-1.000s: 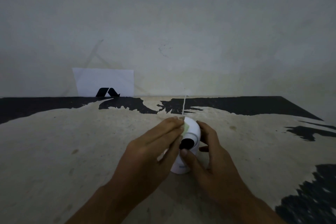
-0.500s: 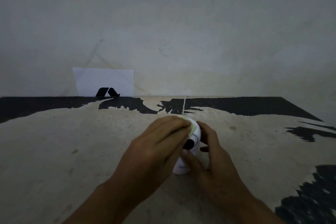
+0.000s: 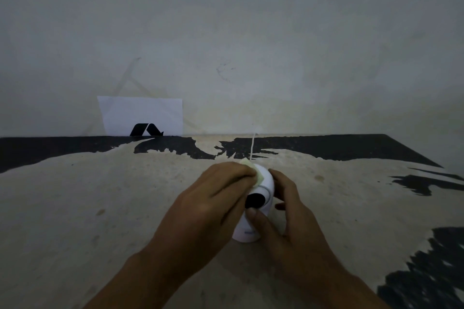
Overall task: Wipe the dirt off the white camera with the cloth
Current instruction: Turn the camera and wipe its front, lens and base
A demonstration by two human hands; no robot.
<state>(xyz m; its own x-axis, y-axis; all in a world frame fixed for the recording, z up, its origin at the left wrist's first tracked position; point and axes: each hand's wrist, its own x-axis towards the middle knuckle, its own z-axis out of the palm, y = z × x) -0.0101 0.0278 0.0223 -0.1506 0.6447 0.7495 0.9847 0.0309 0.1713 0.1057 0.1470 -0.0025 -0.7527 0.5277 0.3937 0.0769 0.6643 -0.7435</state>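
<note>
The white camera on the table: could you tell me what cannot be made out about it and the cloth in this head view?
- White camera: its left side is hidden by the left hand; part of its base by the right hand.
- Cloth: only a pale corner shows past the left fingers.
- Dirt: dim light, none discernible.
- Base lettering: too small to read.
- White cable: its far end is lost against the wall.

Left hand (image 3: 208, 211), right hand (image 3: 288, 223): bare; forearms unsleeved.
</note>
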